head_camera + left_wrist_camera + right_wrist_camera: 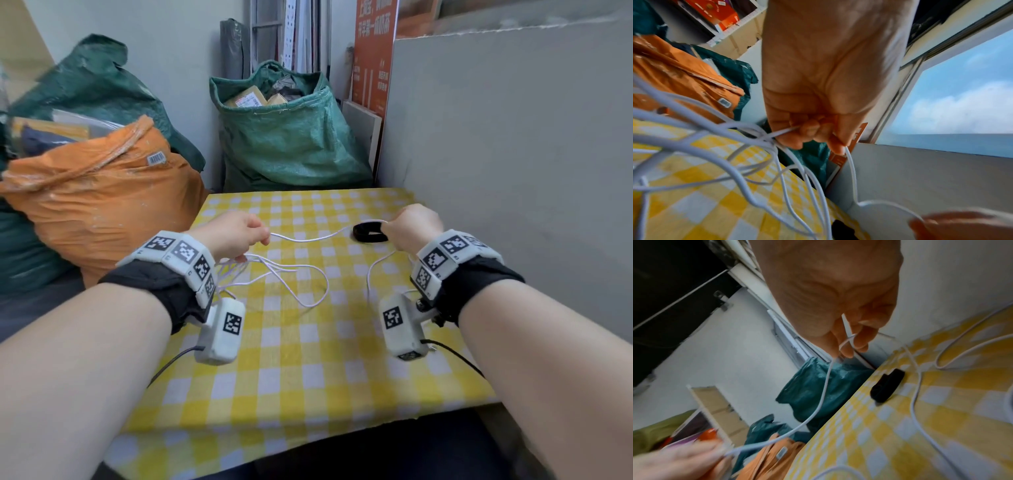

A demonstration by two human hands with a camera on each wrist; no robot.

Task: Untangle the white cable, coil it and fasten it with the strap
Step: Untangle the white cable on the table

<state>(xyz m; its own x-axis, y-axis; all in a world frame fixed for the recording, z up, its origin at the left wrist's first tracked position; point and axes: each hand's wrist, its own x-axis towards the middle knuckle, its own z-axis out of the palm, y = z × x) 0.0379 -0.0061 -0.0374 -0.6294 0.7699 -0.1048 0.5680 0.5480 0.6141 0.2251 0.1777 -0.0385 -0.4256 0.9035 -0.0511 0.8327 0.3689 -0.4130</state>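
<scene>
A thin white cable (308,238) spans between both hands above the yellow checked table (308,359). My left hand (236,236) pinches the cable (852,170) at thumb and forefinger and also holds a bunch of loose loops (274,274) that hang down and trail onto the cloth. My right hand (411,226) pinches the other stretch of cable (824,386) between its curled fingers, and more cable runs down under that wrist. A black strap (370,233) lies curled on the table just left of the right hand, also seen as the strap (887,386) in the right wrist view.
An orange sack (99,202) presses against the table's left edge, with green sacks (291,137) behind it and beyond the far edge. A grey board (513,154) stands along the right side.
</scene>
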